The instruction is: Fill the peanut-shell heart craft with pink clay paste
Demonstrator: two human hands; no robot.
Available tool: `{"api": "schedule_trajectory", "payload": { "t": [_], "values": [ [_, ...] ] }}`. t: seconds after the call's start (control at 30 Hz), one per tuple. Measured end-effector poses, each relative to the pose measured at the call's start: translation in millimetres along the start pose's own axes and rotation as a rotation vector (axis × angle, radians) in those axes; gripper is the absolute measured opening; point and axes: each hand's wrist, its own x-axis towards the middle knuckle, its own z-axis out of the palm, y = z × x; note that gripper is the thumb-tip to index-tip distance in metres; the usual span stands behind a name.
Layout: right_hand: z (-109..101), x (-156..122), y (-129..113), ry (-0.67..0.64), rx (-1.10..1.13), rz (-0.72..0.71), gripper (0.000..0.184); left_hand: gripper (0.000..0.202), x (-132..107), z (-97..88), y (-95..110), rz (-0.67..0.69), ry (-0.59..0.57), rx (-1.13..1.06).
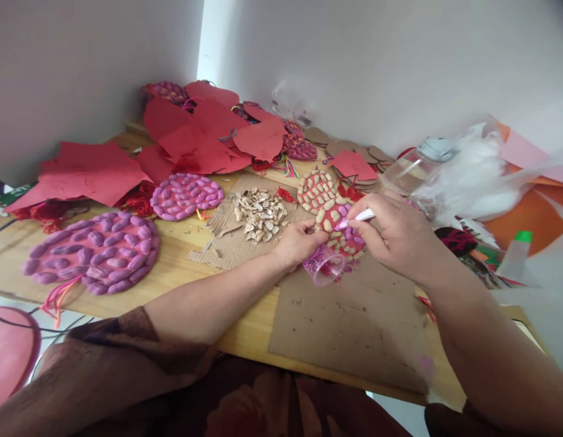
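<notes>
My right hand pinches a white-handled paintbrush. Its purple-stained end is at a red disc covered with peanut shells, some shells plain tan and some purple. My left hand is closed around a small clear plastic cup, tilted and smeared with purple paint, at the disc's near edge. Part of the disc is hidden by my hands. Brown cardboard lies underneath. A pile of loose peanut shells sits on cardboard to the left of the disc.
Two purple shell-covered discs with coloured strings lie at left. Red paper shapes are heaped behind them. At right stand a clear jar with a grey lid, a plastic bag and a green-capped bottle. Walls close off the back.
</notes>
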Motion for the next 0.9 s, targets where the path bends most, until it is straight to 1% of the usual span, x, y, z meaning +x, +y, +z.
{"api": "schedule_trajectory", "payload": {
  "t": [0.1, 0.27, 0.4, 0.57, 0.73, 0.9],
  "values": [
    [-1.0, 2.8, -0.4, -0.034, 0.025, 0.017, 0.007, 0.013, 0.2, 0.3, 1.2, -0.011, 0.015, -0.001],
    [-3.3, 7.6, -1.5, -0.004, -0.002, 0.009, 0.006, 0.013, 0.9, 1.0, 1.7, -0.033, 0.021, -0.027],
    [-3.9, 8.8, -0.5, -0.041, 0.005, 0.008, 0.006, 0.015, 1.5, 1.1, 1.6, -0.025, 0.017, -0.036],
    [-2.1, 8.5, 1.8, 0.004, -0.01, 0.009, 0.006, 0.015, 0.8, 1.7, 2.9, -0.034, 0.016, -0.041],
    [-0.3, 9.0, 1.1, -0.048, 0.001, -0.02, 0.006, 0.014, -0.6, 2.5, 4.8, -0.022, 0.009, -0.034],
    [-3.2, 9.6, -0.3, 0.012, -0.038, 0.014, 0.004, 0.014, -0.1, 3.0, 5.7, -0.047, 0.015, -0.063]
  ]
}}
